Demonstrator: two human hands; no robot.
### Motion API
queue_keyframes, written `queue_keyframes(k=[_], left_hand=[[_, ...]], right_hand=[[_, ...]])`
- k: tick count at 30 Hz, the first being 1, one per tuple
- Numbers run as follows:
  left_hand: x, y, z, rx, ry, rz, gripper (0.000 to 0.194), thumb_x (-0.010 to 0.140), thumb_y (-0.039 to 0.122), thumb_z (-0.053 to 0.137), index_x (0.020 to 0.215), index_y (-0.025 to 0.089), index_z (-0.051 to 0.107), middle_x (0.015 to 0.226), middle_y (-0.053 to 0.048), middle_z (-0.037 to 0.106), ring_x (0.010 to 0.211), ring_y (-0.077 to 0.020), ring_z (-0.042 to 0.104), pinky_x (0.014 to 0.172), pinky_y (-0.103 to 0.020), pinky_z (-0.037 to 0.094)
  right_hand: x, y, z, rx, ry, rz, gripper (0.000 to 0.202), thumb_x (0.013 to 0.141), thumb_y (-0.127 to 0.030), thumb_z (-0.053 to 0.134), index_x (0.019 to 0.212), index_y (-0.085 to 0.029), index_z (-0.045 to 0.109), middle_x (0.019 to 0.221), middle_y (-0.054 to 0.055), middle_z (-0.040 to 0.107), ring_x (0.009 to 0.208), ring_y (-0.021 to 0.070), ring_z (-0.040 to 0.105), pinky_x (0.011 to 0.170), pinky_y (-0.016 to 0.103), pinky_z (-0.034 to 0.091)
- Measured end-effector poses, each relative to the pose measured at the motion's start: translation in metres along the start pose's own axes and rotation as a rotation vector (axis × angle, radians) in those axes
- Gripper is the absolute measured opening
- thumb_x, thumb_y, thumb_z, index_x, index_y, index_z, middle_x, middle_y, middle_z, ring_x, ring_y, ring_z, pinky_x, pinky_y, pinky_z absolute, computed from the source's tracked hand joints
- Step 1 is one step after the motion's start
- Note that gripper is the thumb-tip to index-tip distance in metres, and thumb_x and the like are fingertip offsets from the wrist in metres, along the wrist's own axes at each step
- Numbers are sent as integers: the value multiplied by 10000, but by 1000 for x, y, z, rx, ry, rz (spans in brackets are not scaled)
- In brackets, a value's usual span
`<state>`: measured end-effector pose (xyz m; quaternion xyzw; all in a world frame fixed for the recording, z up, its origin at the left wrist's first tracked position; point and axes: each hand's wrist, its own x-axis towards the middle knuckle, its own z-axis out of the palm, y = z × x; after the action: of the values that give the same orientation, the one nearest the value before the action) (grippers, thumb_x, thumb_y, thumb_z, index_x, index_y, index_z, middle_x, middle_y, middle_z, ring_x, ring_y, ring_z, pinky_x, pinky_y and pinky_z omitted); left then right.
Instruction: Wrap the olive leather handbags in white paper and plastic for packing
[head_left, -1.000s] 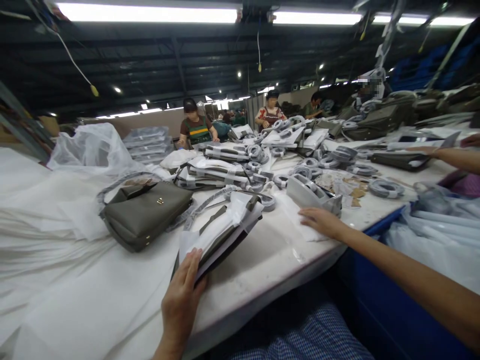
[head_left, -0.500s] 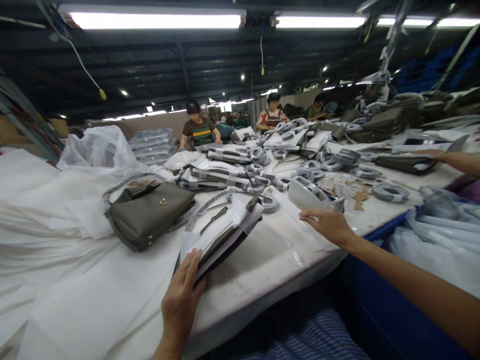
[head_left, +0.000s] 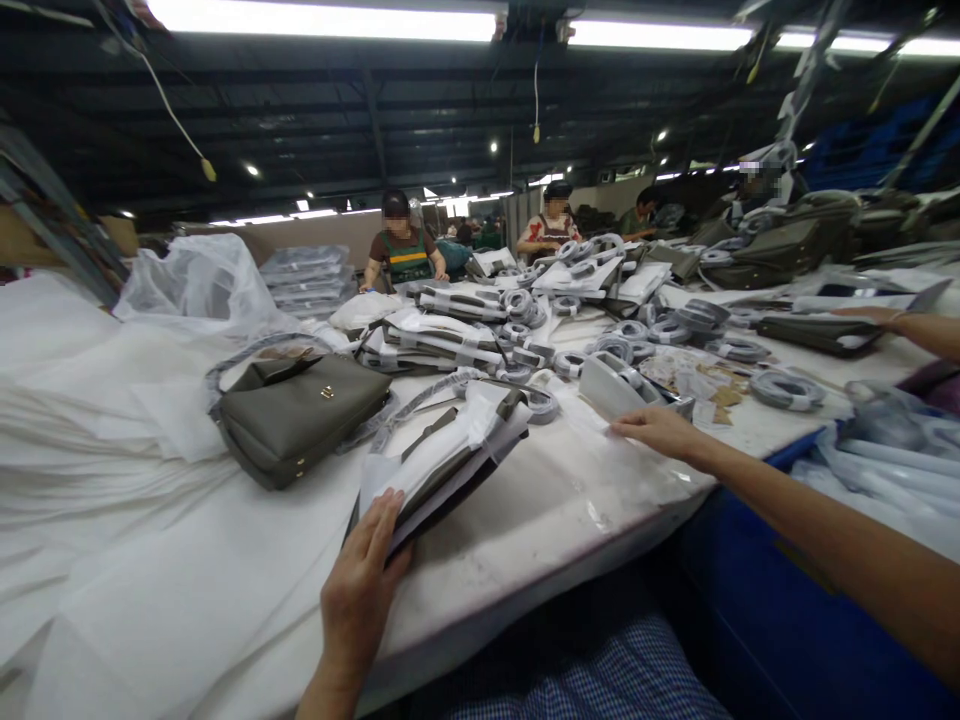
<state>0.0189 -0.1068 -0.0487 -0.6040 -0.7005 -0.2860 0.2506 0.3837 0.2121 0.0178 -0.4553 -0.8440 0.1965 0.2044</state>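
Note:
My left hand point(head_left: 364, 580) grips the near end of a flattened dark olive handbag point(head_left: 442, 455) covered with white paper. The thumb lies beneath and the fingers on top; the bag is tilted up off the table. My right hand point(head_left: 660, 435) is closed in a pinch at the near side of a grey tape dispenser point(head_left: 611, 385). What lies between its fingertips is too small to make out. Left of the wrapped bag, another olive handbag point(head_left: 304, 415) with a small gold emblem lies on the table, its handle wrapped in clear film.
Several paper-wrapped bags point(head_left: 431, 345) and coiled, wrapped straps point(head_left: 786, 390) cover the far table. White sheets point(head_left: 150, 540) spread at left. A blue bin point(head_left: 765, 590) with clear plastic stands right of the table edge. Co-workers point(head_left: 405, 250) sit opposite; another person's arm point(head_left: 922, 330) reaches in at right.
The view has shifted slightly. My right hand stays pinched beside the tape dispenser, a little nearer its edge; my left hand keeps hold of the wrapped handbag.

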Motion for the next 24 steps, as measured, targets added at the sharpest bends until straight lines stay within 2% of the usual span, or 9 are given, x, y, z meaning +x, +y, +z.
queue_keyframes(k=[3,6,8,13,15,17,20,22,24], left_hand=[[-1,-2,1,6,-4,-3,727,959,153,563,1572,352,226,1474,-36,526,1309,-241,551,1088,-390,487],[-1,-3,1,-3,-11,5,722,958,149,560,1571,343,232,1480,-40,519,1318,-245,542,1091,-394,484],[-2,-2,0,-7,-16,-1,727,955,141,560,1571,345,231,1484,-41,513,1321,-247,539,1091,-397,483],[-2,-1,-1,-5,-16,-19,740,953,131,563,1571,352,224,1475,-43,523,1311,-244,550,1084,-387,490],[-2,-2,0,-4,-20,-15,737,952,130,563,1571,347,227,1473,-49,525,1314,-245,547,1091,-385,483],[-2,-2,0,-4,-24,-9,729,955,135,561,1571,341,231,1473,-52,525,1317,-246,543,1094,-384,480],[-3,-3,1,-5,-22,-16,710,960,155,562,1568,336,243,1477,-56,520,1317,-245,544,1091,-377,482],[-2,-2,0,-6,-21,-32,708,960,161,566,1566,337,245,1480,-56,516,1318,-243,542,1096,-372,478],[-2,-1,-1,-2,-23,-42,711,959,161,572,1565,337,243,1479,-56,517,1320,-239,541,1101,-374,474]], right_hand=[[1,-7,-2,-16,45,16,447,868,-551,506,831,-202,784,711,52,737,705,268,689,649,354,507],[-7,-18,5,-26,127,-29,469,934,-511,403,1019,-196,739,1016,89,759,949,297,690,818,393,519],[-16,-25,14,-24,113,-111,440,952,-488,385,1074,-213,705,1145,82,731,1052,284,668,906,398,509],[-39,-40,26,-71,40,-271,393,967,-415,352,954,-212,689,1040,100,741,1020,278,677,946,435,510],[-54,-53,25,-41,-41,-277,383,976,-419,365,975,-216,689,1029,93,740,1003,270,678,926,424,519],[-75,-70,27,39,-196,-300,372,1000,-426,368,1032,-227,681,1054,72,733,997,242,675,900,386,529],[-105,-94,42,175,-377,-365,359,1030,-395,350,1070,-228,666,1111,61,715,1034,207,661,919,339,523],[-114,-100,55,218,-424,-416,340,1023,-396,391,1115,-213,662,1175,75,700,1091,212,647,974,340,504],[-111,-96,65,229,-399,-412,373,1016,-420,417,1201,-185,641,1252,106,673,1169,235,617,1043,374,467]])
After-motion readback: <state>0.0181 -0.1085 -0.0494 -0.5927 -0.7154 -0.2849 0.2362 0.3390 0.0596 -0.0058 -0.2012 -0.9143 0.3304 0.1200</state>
